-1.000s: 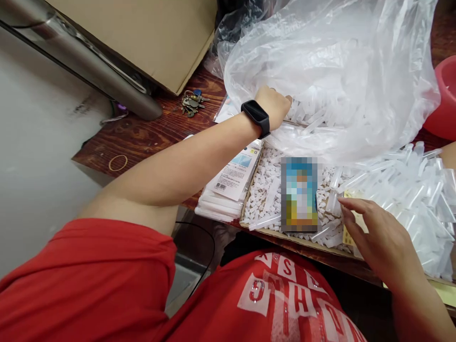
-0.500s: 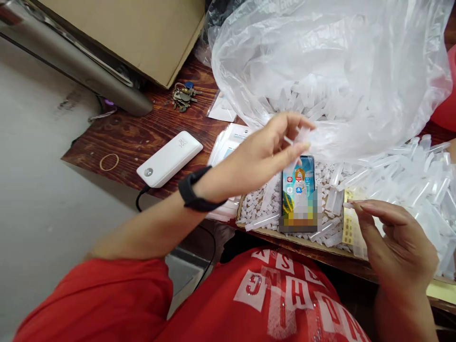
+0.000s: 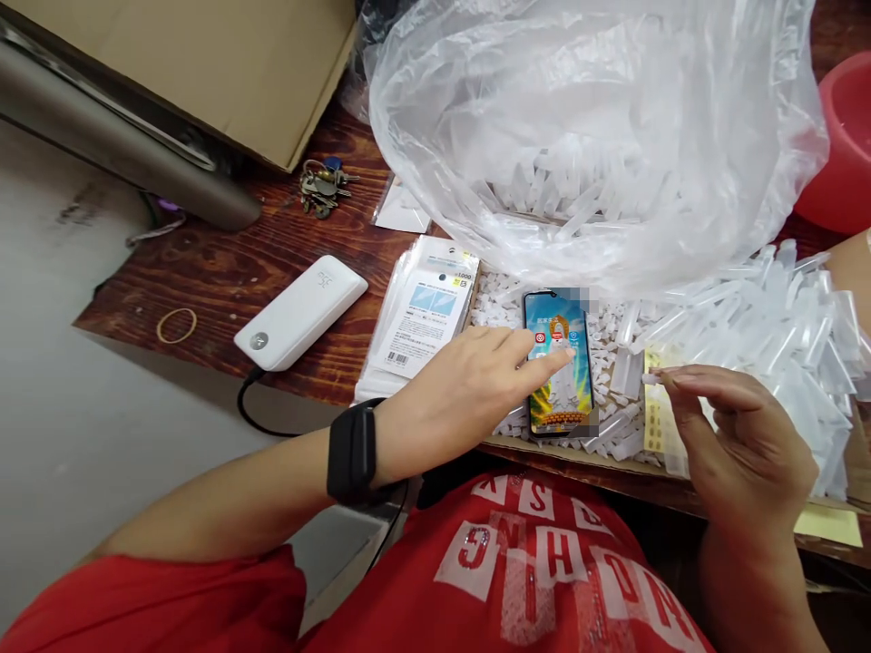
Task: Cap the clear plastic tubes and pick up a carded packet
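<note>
My left hand (image 3: 476, 381), wearing a black wristband (image 3: 352, 451), is over the left side of a phone (image 3: 562, 390). One digit stretches out over the lit screen, apart from the curled fingers, whose tips are hidden; nothing shows in the hand. The phone lies on many small white plastic pieces (image 3: 605, 354) in a shallow cardboard box (image 3: 632, 461). My right hand (image 3: 741, 444) pinches a small whitish plastic piece (image 3: 651, 378) between thumb and forefinger, above a yellow printed sheet (image 3: 654, 426). Clear plastic tubes (image 3: 776, 336) are heaped behind that hand.
A large clear plastic bag (image 3: 599, 91) holding more pieces stands at the back. Left of the box are printed packets (image 3: 422, 317), a white power bank (image 3: 303, 313) with a cable, keys (image 3: 325, 186) and a rubber band (image 3: 176, 326). A red bowl (image 3: 840, 145) stands at back right.
My left hand has come down and left from in front of the bag to the phone; the clear piece it held is out of sight. My right hand keeps its pinch.
</note>
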A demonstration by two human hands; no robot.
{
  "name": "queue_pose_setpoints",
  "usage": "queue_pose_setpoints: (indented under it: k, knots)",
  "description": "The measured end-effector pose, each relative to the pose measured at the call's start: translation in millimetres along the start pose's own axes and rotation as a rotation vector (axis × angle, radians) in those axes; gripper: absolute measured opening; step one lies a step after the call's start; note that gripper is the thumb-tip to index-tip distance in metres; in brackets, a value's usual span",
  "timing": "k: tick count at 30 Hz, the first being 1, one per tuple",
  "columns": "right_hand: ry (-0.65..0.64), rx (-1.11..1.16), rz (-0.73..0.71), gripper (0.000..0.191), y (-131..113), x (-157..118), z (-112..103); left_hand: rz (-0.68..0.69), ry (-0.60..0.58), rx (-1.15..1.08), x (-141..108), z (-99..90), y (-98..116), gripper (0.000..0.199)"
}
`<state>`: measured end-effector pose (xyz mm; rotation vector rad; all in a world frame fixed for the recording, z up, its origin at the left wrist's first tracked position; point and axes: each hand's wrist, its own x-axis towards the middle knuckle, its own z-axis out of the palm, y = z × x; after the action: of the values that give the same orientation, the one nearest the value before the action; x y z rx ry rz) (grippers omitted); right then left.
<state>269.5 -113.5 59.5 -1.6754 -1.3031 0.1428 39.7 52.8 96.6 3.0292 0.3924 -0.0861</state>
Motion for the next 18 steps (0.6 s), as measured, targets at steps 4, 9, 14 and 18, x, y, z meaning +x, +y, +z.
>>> queue_pose_setpoints:
  k: [4, 9, 14, 18]
  knots:
    - [0.011, -0.008, 0.011, 0.015, 3.0, -3.1, -5.4, -0.015, -0.082, 0.02, 7.8, 2.3, 6.1, 0.057]
    - [0.045, -0.041, 0.014, 0.008, 3.4, -6.5, -10.5, -0.055, 0.054, -0.176, 1.9, -0.4, 8.5, 0.047]
    - [0.102, 0.144, 0.048, 0.018, -9.7, -8.3, -3.2, -0.229, 0.378, -1.035, -3.7, -6.5, 20.4, 0.024]
    - [0.148, 0.384, 0.119, 0.019, -23.4, -10.4, 9.9, -0.464, 0.531, -1.637, 4.3, 4.6, 38.6, 0.038]
